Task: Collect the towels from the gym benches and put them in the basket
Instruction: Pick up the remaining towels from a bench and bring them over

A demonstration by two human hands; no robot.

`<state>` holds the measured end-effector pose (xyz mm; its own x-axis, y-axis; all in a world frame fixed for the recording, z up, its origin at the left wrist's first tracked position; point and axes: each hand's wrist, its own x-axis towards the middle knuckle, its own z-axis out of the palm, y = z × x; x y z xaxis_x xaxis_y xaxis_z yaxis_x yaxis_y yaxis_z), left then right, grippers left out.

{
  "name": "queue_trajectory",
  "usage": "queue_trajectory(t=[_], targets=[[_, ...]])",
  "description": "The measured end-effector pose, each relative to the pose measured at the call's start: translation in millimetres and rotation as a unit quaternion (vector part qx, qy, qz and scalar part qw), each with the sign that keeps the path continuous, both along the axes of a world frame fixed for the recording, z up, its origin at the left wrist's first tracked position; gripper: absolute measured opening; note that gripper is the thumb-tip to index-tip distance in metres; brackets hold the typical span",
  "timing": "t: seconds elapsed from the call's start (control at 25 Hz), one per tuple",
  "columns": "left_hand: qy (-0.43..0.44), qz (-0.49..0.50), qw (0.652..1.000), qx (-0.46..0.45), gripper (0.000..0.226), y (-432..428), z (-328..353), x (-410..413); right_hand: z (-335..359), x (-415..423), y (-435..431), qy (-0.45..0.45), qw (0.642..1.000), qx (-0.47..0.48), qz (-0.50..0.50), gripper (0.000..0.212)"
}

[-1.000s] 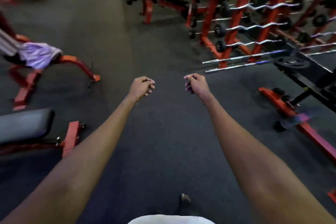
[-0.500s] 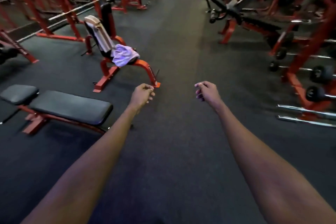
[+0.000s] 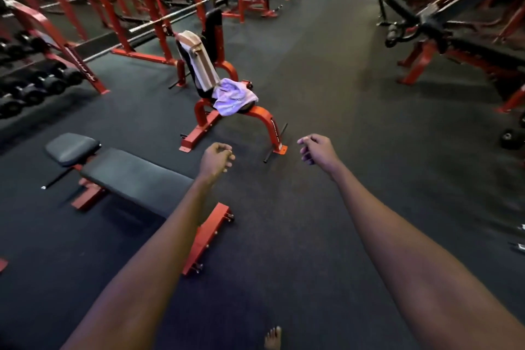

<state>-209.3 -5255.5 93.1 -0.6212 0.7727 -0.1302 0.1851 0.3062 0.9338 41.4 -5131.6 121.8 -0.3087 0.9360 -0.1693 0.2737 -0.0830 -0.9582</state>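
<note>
A crumpled pale lilac cloth towel point(image 3: 234, 96) lies bunched on the seat of a red steel-framed upright bench with a worn tan back pad point(image 3: 224, 111), one fold hanging over the seat's front edge. In my judgement it will handle as a light, soft, limp item: no fragility, little slip, but it will sag and trail if lifted by a corner. The soundest hold appears to be a gathered pinch on the raised central bunch, or a scoop under the overhanging fold. The left hand point(image 3: 216, 160) is loosely curled, fingers bent toward the palm, holding nothing. The right hand point(image 3: 318, 152) is likewise loosely curled and empty. Both are extended forward above the dark rubber floor point(image 3: 326, 71); the towel lies ahead of them, well apart from either set of fingers and nearer the left hand's line. A flat black padded bench on a red frame point(image 3: 133, 176) stands just beside the left forearm and carries no towel. No basket is visible.
</note>
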Motion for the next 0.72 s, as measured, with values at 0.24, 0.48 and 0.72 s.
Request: queue_trajectory(t=[0.24, 0.48, 0.72], targets=[[-0.009, 0.027, 1.0, 0.001, 0.021, 111.4, -2.5, -81.3, -8.8, -96.6, 118.3, 0.013, 0.999, -0.034, 0.019, 0.026], [-0.011, 0.053, 0.999, 0.003, 0.02, 229.4, -20.3, -151.6, -35.6, -171.7, 252.5, 0.012, 0.998, -0.033, 0.056, 0.026], [-0.026, 0.092, 0.995, -0.003, 0.023, 332.6, -24.2, -206.8, -35.0, -250.4, 382.3, 0.013, 0.996, -0.03, 0.087, 0.025]])
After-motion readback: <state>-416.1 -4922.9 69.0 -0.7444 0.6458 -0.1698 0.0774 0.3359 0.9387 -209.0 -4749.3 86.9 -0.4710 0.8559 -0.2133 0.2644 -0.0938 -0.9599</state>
